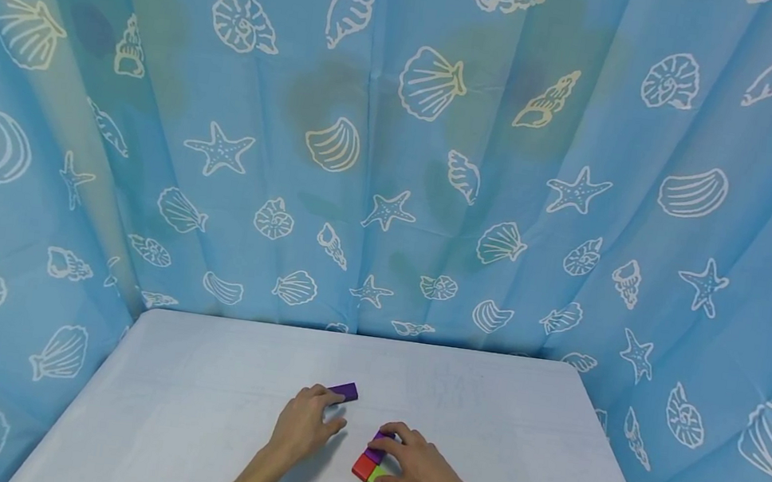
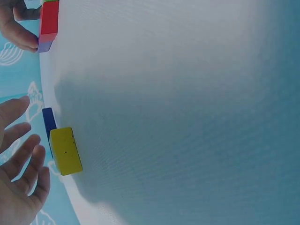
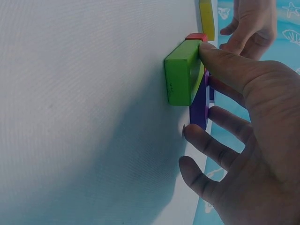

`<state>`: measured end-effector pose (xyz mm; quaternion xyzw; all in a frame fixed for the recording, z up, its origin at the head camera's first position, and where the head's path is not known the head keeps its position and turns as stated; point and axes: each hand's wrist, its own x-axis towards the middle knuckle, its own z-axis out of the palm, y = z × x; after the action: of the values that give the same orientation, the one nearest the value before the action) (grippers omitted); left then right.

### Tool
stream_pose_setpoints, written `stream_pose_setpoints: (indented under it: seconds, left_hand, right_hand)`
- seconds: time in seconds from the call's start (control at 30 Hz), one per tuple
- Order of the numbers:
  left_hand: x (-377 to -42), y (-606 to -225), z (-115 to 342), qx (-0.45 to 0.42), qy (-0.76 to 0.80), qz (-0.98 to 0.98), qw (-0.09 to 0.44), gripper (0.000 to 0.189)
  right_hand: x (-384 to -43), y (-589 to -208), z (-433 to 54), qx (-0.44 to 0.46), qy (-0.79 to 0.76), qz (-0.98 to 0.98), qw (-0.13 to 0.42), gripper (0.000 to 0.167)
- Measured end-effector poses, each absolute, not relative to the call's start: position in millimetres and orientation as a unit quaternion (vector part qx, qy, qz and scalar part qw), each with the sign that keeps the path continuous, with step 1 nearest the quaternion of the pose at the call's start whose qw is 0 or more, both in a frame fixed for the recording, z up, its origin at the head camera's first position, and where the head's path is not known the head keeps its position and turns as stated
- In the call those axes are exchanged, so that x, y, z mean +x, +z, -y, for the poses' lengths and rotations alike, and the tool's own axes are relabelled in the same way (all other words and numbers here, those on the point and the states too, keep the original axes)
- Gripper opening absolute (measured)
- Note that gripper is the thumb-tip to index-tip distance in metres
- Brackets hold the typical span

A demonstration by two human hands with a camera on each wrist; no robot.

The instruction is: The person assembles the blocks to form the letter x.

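Note:
My left hand (image 1: 305, 426) reaches over the table, fingers spread and loosely bent, beside a dark purple block (image 1: 347, 391). A yellow block (image 2: 66, 151) stands against that dark block in the left wrist view; in the head view the hand hides it. My right hand (image 1: 426, 471) holds a cluster of blocks between thumb and fingers. Its thumb lies on the green block (image 3: 180, 77), while a finger touches the purple block (image 3: 200, 105). Between these two sits a red block (image 1: 364, 467), touching both.
The blocks are on a white-covered table (image 1: 210, 380). Behind and beside it hangs a blue curtain (image 1: 373, 111) printed with white shells and starfish. The table's far edge meets the curtain.

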<state>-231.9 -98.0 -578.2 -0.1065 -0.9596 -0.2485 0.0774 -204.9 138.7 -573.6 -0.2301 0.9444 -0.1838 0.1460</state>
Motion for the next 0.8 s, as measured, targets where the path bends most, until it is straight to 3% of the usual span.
stream_pose_setpoints:
  seconds: [0.8]
  left_hand:
    - [-236.8,-574.3,96.8,-0.092,-0.245,0.962,0.075,0.042]
  right_hand:
    - [-204.6,-572.8,-138.3,-0.226,-0.179,-0.946,0.147,0.051]
